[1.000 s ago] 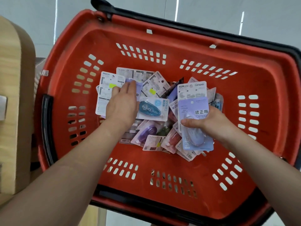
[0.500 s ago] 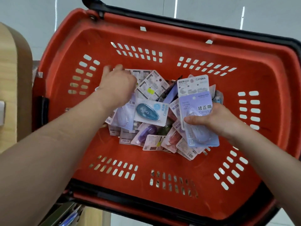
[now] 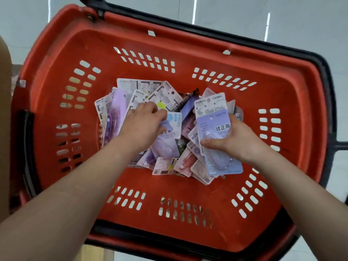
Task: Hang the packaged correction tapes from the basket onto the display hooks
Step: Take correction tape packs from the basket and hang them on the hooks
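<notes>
The work looks to be at the picking stage, and by my judgement little of it is done: no display hooks are in view, so nothing can be counted as hung, and a thick heap of packaged correction tapes (image 3: 165, 97) lies on the floor of the red basket (image 3: 188, 187). The right hand (image 3: 239, 144) pinches a lilac card pack (image 3: 216, 127), thumb across its clear blister and fingers behind, holding it just over the right side of the heap. The left hand (image 3: 143, 127) is down in the middle of the heap with its fingers curled round the top of a second lilac pack (image 3: 165, 147), which pokes out below the palm; other cards touch it, so how cleanly it is held I cannot tell. What is left, as I read it, is to lift these two clear, carry them to the hooks, and come back for the many cards underneath. The heap sits well apart from the slotted walls, with bare red floor all round it, widest on the near side. Nothing stands over the basket, so the way straight up looks free. The black handle (image 3: 326, 87) lies folded along the far and right rim, out of the way, and a wooden fixture (image 3: 4, 113) stands just beyond the left rim, the one thing near the left forearm
</notes>
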Demonstrator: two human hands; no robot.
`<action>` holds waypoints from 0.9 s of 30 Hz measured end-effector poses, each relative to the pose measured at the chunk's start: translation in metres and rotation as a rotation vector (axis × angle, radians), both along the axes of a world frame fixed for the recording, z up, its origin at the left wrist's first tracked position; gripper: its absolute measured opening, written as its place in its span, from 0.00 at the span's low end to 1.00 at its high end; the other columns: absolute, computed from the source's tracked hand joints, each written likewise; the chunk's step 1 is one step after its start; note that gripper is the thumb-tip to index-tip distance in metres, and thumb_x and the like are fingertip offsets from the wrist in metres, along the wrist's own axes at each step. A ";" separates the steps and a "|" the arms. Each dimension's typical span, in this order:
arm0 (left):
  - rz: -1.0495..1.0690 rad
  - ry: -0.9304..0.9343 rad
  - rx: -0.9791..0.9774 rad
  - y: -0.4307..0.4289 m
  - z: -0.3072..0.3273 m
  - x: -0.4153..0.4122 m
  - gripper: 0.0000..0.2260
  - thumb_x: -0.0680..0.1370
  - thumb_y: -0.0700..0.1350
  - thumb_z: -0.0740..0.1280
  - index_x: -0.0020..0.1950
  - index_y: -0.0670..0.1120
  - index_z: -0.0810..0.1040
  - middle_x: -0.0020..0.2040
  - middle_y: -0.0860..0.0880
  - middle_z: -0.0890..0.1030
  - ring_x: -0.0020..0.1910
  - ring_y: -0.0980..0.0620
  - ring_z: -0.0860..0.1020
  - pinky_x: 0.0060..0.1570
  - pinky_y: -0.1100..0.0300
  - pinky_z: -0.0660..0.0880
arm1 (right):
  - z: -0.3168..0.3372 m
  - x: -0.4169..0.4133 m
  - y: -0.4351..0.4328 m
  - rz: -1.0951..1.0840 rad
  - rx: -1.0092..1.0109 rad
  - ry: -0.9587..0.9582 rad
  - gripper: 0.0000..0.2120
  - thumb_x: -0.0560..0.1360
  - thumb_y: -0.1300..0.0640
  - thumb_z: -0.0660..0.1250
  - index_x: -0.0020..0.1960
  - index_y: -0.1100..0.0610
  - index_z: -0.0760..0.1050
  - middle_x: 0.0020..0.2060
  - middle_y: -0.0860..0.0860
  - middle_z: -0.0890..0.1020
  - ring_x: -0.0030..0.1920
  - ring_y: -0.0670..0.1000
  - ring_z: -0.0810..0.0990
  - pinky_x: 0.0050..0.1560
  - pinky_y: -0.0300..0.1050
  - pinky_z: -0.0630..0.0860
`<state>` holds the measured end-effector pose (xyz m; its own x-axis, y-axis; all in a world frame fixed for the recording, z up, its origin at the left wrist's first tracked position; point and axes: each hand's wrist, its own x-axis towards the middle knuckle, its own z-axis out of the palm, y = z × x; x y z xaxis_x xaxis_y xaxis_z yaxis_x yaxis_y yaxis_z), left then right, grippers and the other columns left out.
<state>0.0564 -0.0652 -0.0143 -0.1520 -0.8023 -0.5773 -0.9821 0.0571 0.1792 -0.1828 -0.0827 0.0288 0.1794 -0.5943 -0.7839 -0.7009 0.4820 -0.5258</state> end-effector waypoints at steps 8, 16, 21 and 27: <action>-0.088 0.032 0.091 0.002 0.006 0.016 0.12 0.76 0.51 0.71 0.59 0.53 0.80 0.68 0.47 0.67 0.69 0.44 0.64 0.61 0.47 0.63 | 0.017 0.004 0.000 0.096 -0.143 -0.127 0.59 0.67 0.52 0.80 0.72 0.27 0.35 0.70 0.37 0.66 0.57 0.48 0.80 0.59 0.41 0.72; 0.022 0.240 0.164 0.007 0.006 0.015 0.07 0.73 0.46 0.75 0.45 0.49 0.79 0.54 0.50 0.69 0.52 0.46 0.75 0.49 0.58 0.71 | 0.011 0.004 0.000 0.141 -0.173 -0.184 0.40 0.70 0.50 0.77 0.72 0.28 0.58 0.70 0.34 0.67 0.70 0.43 0.69 0.69 0.43 0.67; 0.225 0.247 0.106 0.025 0.021 0.015 0.08 0.75 0.46 0.73 0.42 0.47 0.75 0.37 0.48 0.78 0.40 0.46 0.76 0.36 0.57 0.68 | 0.013 0.006 0.007 0.033 -0.090 -0.252 0.13 0.73 0.53 0.74 0.57 0.42 0.81 0.60 0.40 0.81 0.62 0.39 0.77 0.65 0.42 0.73; 1.076 0.499 -0.129 0.056 0.098 0.028 0.11 0.74 0.40 0.74 0.36 0.48 0.74 0.33 0.45 0.78 0.32 0.52 0.73 0.35 0.57 0.71 | 0.051 0.004 0.010 -0.069 -0.102 -0.226 0.07 0.75 0.57 0.73 0.53 0.50 0.83 0.54 0.41 0.83 0.57 0.38 0.79 0.53 0.27 0.72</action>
